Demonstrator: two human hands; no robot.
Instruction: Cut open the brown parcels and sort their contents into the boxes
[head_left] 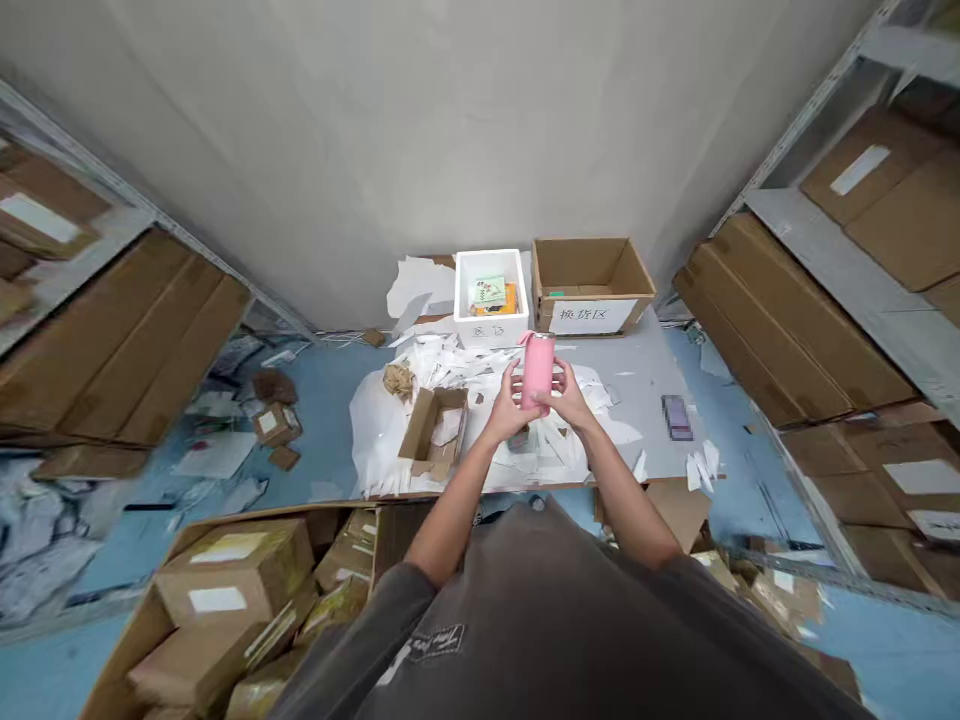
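A pink insulated bottle (538,372) with a strap at its top is held upright above the table between both hands. My left hand (508,408) grips its left side, and my right hand (568,398) wraps round it from the right. Below and just left of the bottle, a small greenish item shows partly behind my left hand; its kind is unclear. To the left lies an open small cardboard box (420,440) with white paper inside. Torn white paper (480,365) covers much of the table around the hands.
At the table's back stand a white foam box (491,330) with packets inside and an open carton (592,318) with a white label. A blurred phone-like object (677,418) lies at right. Shelves of cartons flank both sides; a large box of parcels (225,570) sits lower left.
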